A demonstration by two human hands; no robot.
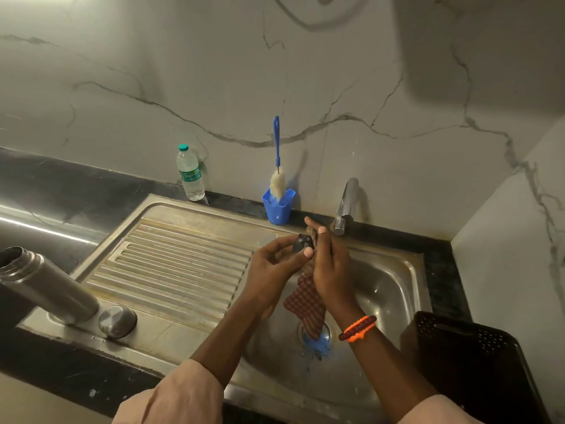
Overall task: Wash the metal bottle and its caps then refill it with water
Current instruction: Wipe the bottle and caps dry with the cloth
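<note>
My left hand [276, 264] pinches a small dark cap [302, 243] between thumb and fingers above the sink basin [394, 289]. My right hand [328, 264] grips a red checked cloth [305, 304] and holds it against the cap; the cloth hangs down toward the drain. The open metal bottle [42, 283] stands at the left on the sink's front edge. A round steel cap [117, 321] lies next to its base.
A ribbed steel drainboard [180, 264] lies left of the basin. A tap [347, 206] stands at the back. A blue cup [278, 206] with a bottle brush [277, 166], a plastic water bottle [190, 172], and a black basket [470, 359] at right surround the sink.
</note>
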